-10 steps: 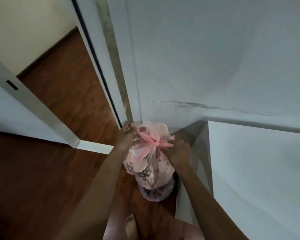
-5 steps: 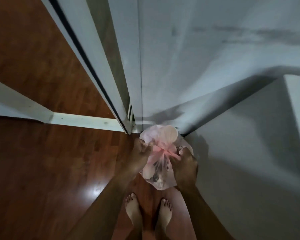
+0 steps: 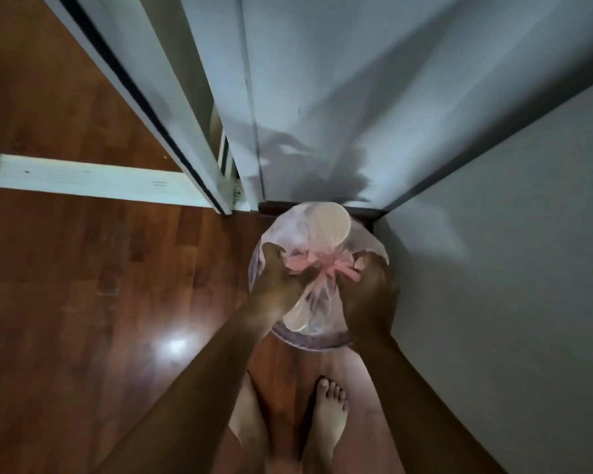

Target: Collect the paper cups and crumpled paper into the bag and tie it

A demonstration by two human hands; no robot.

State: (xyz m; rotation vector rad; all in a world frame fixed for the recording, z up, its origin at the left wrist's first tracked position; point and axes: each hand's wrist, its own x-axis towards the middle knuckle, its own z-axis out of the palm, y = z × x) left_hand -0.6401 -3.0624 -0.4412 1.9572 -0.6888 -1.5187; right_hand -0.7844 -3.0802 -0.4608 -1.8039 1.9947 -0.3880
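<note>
Head view, looking down into a room corner. A translucent pink bag (image 3: 317, 254) sits in a round bin (image 3: 308, 340) on the wooden floor (image 3: 83, 285), just right of centre, close against the grey wall (image 3: 356, 97) at 12 o'clock and the pale panel (image 3: 510, 268) at 3 o'clock. The bag's mouth is gathered into a pink knot (image 3: 322, 266) at its middle. Through the film, the round rim of a paper cup (image 3: 329, 222) shows at the bag's 12 o'clock, and a second pale cup shape (image 3: 297, 321) at its 6 o'clock; crumpled paper cannot be made out. The left hand (image 3: 278, 278) closes on the pink tie end at the knot's 9 o'clock, fingers curled over the bag. The right hand (image 3: 367, 285) pinches the other tie end at the knot's 3 o'clock, palm against the bag's side. Two bare feet (image 3: 326, 415) stand at 6 o'clock of the bin. A white door frame (image 3: 144, 97) runs from 11 o'clock toward the bin.
</note>
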